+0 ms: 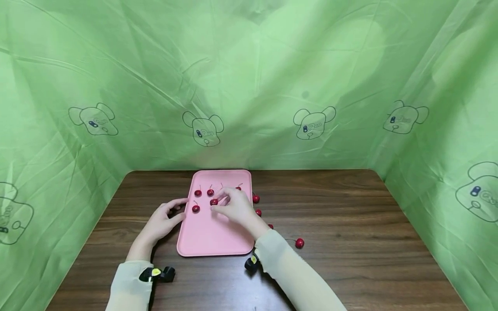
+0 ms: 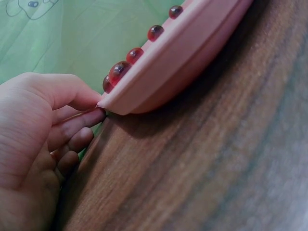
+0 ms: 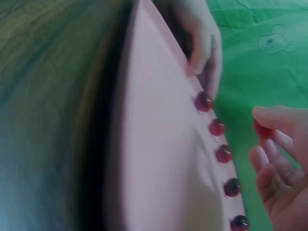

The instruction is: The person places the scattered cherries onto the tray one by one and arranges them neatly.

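The right hand (image 1: pixel 234 207) pinches a cherry (image 1: pixel 213 201); the relaxed left hand (image 1: pixel 161 221) touches the tray (image 1: pixel 214 237). Only the head view shows cherries (image 1: pixel 299 243) on the worktop (image 1: pixel 350 224).

Curtained-off tabletop setup, wider room unclear. Green cartoon-print curtain (image 1: pixel 253 77) beyond the right hand (image 1: pixel 235 208), wood-grain table (image 1: pixel 330 207) below it.

Green cloth (image 1: pixel 256 82) with animal faces (image 1: pixel 204 131) hangs behind a wooden table (image 1: pixel 342 207).

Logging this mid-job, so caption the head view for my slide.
Right hand pinches a red cherry over the pink tray; left hand touches the tray.
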Motion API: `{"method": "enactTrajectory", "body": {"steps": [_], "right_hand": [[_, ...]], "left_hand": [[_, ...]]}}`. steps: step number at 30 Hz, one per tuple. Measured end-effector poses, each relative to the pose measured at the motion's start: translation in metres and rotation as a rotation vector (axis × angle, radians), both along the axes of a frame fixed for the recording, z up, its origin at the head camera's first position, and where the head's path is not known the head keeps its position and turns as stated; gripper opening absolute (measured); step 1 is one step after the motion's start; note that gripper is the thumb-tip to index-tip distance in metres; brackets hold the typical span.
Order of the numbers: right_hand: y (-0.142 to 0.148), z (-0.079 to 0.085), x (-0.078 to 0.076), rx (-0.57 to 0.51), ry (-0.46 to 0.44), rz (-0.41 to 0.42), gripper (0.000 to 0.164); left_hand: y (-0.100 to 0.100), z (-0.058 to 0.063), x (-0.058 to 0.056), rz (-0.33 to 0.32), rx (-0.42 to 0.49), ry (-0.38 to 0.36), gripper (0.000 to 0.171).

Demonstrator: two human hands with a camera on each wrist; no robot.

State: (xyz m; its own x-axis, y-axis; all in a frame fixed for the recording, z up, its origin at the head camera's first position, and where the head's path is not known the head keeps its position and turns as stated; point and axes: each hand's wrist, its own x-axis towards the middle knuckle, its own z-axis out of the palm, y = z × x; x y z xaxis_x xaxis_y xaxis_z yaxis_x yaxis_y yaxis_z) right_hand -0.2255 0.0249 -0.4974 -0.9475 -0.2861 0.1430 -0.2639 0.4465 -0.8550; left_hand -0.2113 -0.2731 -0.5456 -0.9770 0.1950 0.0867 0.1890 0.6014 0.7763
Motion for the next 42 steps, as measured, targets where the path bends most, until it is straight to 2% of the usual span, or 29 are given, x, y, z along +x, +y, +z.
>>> {"method": "enactTrajectory", "body": {"steps": [7,11,19,30,42], "right_hand": [[-0.016,-0.015,-0.003,-0.061,-0.05,0.039,0.027],[-0.019,-0.021,-0.005,-0.048,-0.061,0.029,0.029],[-0.025,-0.029,-0.007,-0.046,-0.08,0.009,0.029],[-0.024,-0.032,-0.01,-0.01,-0.07,0.003,0.03],[-0.023,-0.028,-0.011,0.041,-0.058,0.037,0.032]], "left_hand": [[-0.001,-0.004,-0.002,-0.02,0.019,0.035,0.048],[-0.001,-0.004,-0.003,-0.025,0.017,0.047,0.047],[0.0,-0.002,-0.002,-0.018,0.014,0.025,0.048],[0.0,-0.002,-0.003,-0.004,0.004,0.006,0.048],[0.0,0.002,-0.002,-0.006,0.008,0.002,0.048]]}}
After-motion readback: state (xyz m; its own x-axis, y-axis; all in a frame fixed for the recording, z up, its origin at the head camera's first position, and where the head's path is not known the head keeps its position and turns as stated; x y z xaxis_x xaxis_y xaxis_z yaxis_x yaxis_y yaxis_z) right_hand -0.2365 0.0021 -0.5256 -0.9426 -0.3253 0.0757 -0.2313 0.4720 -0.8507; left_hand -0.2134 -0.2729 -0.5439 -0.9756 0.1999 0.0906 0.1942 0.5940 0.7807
